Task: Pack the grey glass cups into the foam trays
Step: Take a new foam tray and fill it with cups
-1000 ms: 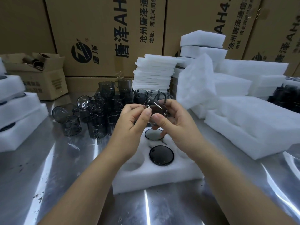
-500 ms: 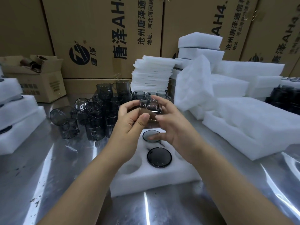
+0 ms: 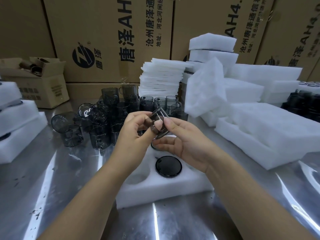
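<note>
Barely started: I count one seated cup (image 3: 168,166) in the tray (image 3: 164,189); left grip (image 3: 132,135) and right grip (image 3: 184,147) pinch a second cup (image 3: 160,124); cup pile (image 3: 103,123) waits.

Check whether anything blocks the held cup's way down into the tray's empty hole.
Nothing visible does. The left hand and right hand hold the glass cup above the foam tray. The empty hole at its near left lies open, beside a seated cup.

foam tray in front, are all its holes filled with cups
No, one cup sits in the foam tray, but the hole beside it is empty.
</note>
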